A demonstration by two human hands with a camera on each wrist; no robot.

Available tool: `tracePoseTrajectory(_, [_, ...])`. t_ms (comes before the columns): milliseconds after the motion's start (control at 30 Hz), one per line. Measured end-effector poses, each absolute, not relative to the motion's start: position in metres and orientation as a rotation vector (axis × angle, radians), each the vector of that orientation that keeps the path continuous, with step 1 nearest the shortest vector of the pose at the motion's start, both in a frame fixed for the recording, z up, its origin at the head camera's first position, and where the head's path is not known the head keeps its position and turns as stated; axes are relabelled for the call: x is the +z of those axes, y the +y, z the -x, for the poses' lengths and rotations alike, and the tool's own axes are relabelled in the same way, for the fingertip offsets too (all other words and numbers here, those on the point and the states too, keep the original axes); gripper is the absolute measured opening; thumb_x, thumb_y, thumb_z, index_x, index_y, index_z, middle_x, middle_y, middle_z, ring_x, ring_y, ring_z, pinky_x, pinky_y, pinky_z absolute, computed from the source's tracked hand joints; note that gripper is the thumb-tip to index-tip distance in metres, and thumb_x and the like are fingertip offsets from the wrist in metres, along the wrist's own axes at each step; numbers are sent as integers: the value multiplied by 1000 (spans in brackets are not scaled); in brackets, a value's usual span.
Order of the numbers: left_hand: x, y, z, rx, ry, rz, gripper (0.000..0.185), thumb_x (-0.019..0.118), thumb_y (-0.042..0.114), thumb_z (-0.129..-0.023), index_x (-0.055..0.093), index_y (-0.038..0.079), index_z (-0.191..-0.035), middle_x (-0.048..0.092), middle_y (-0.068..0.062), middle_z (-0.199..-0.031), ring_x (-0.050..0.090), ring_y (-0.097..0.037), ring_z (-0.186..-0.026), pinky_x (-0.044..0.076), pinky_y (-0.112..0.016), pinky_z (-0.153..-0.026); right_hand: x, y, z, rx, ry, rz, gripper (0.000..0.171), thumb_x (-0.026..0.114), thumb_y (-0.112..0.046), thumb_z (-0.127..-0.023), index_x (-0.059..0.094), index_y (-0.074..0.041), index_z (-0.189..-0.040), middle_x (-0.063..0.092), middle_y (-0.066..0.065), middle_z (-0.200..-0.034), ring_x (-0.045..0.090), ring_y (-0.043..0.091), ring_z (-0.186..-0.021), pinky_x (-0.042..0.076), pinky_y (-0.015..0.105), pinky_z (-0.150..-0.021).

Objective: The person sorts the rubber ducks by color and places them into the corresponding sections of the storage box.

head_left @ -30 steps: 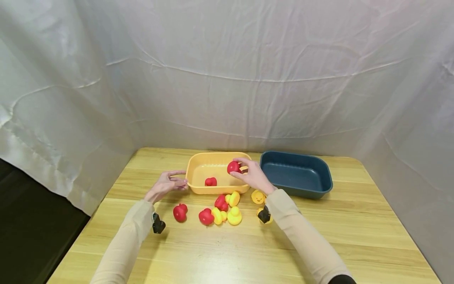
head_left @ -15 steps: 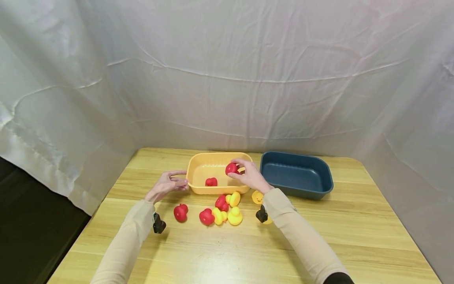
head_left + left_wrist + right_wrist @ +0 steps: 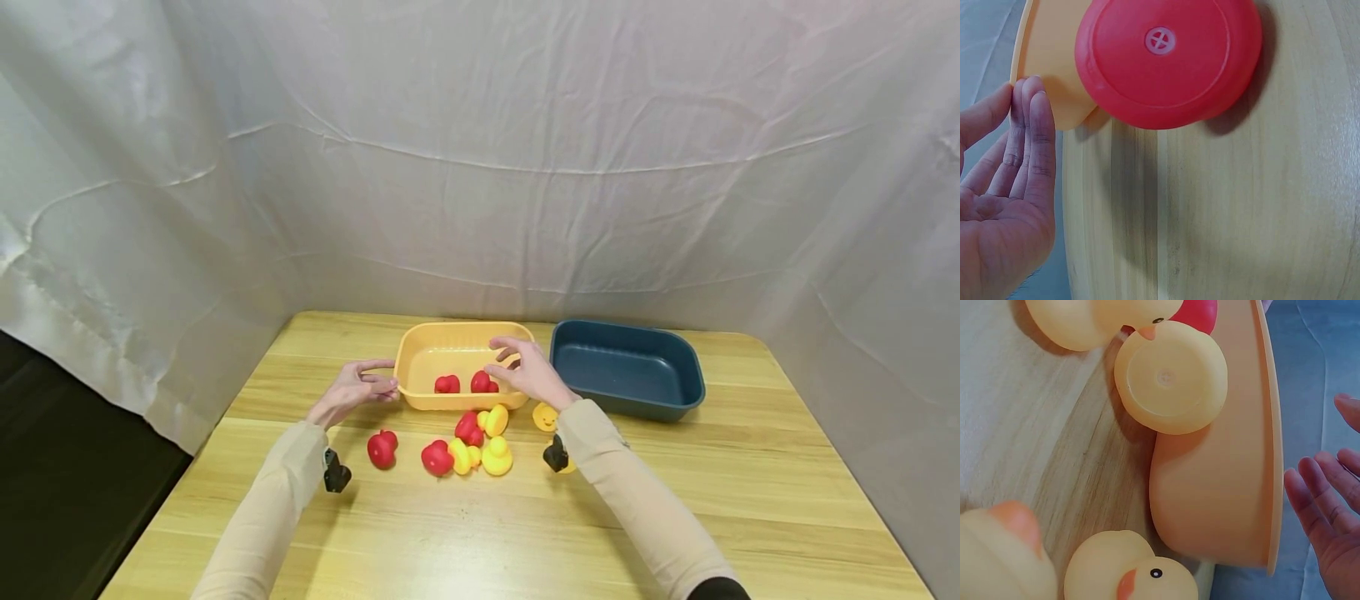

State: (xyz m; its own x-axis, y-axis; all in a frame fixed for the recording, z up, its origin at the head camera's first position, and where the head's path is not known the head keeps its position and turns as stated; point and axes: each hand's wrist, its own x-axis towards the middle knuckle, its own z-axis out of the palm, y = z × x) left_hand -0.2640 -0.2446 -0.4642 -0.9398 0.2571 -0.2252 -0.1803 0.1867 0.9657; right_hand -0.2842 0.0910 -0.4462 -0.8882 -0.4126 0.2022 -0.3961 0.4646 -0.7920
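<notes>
A yellow bin (image 3: pixel 420 335) holds two red ducks (image 3: pixel 447 384) (image 3: pixel 483 382). My right hand (image 3: pixel 527 372) hovers over the bin's right end, fingers spread and holding nothing. In the right wrist view those fingers (image 3: pixel 1329 509) hang beside the bin wall (image 3: pixel 1222 487). My left hand (image 3: pixel 355 390) rests at the bin's left end with its fingertips touching the rim. The left wrist view shows its fingers (image 3: pixel 1029 156) straight against the bin (image 3: pixel 1047 75), next to the underside of a red duck (image 3: pixel 1166 59). Red ducks (image 3: pixel 382 448) (image 3: pixel 436 457) (image 3: pixel 468 427) and yellow ducks (image 3: pixel 496 457) (image 3: pixel 544 415) lie before the bin.
An empty dark blue bin (image 3: pixel 693 382) stands right of the yellow one. White cloth hangs behind and beside the wooden table (image 3: pixel 750 500). A yellow duck's round base (image 3: pixel 1171 376) leans on the bin wall in the right wrist view.
My right hand let go of the red duck it held over the yellow bin; the duck now lies inside beside the other red one. The left hand has stayed put.
</notes>
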Motion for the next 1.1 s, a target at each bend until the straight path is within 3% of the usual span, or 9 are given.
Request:
tracePoseTrajectory(367, [-466, -245, 265, 1799, 2153, -50, 60, 65, 2, -95, 38, -10, -148, 77, -17, -100, 76, -23, -89, 58, -49, -98, -449, 92, 276, -1473, 2644, 779, 44, 74, -15, -92, 61, 2, -130, 64, 26, -130, 67, 34, -106, 59, 50, -93])
tracePoseTrajectory(700, [-464, -244, 264, 1827, 2120, -67, 61, 65, 1, -95, 35, -13, -147, 76, -21, -101, 76, -18, -84, 62, -41, -92, -453, 92, 259, -1553, 2597, 808, 43, 74, -13, -91, 62, 3, -129, 67, 24, -124, 68, 33, -104, 59, 49, -95])
tracePoseTrajectory(1100, [-463, -244, 263, 1830, 2118, -72, 63, 65, 0, -95, 34, -14, -148, 77, -20, -100, 76, -18, -84, 62, -41, -92, -462, 89, 239, -1652, 2507, 824, 46, 74, -9, -91, 60, 5, -132, 69, 27, -122, 70, 34, -106, 57, 46, -99])
